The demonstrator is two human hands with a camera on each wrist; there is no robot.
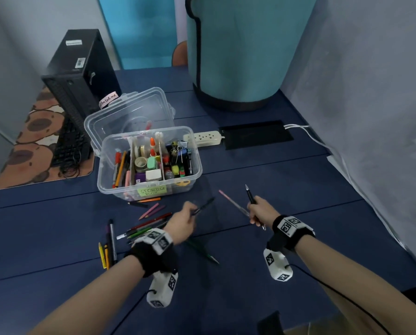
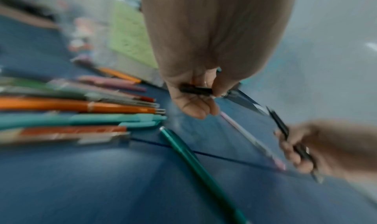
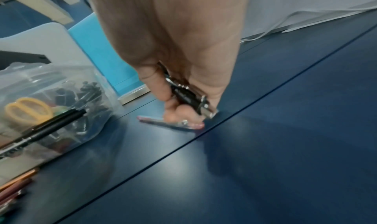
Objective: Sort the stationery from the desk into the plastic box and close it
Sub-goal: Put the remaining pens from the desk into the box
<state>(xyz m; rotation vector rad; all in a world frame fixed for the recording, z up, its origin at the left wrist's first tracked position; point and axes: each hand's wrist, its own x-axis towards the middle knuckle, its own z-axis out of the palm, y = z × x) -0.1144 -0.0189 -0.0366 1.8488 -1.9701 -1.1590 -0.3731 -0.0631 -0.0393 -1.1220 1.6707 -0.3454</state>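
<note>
Your left hand point(image 1: 183, 220) pinches a black pen point(image 1: 203, 206) above the blue table point(image 1: 286, 184); your right hand point(image 1: 260, 210) grips a dark pen point(image 1: 250, 195) and a pink pen point(image 1: 232, 201). The open plastic box point(image 1: 151, 163) stands just beyond, loose pencils point(image 1: 151, 222) before it

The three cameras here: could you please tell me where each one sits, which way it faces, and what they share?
Head: worn on the head, looking forward and down at the desk, the plastic box, both forearms and both hands.
Left wrist: looks along the left hand pinching a black pen; blurred.
Right wrist: looks along the right hand gripping a black pen.
Shared: the left wrist view also shows the right hand; all show the box.
</note>
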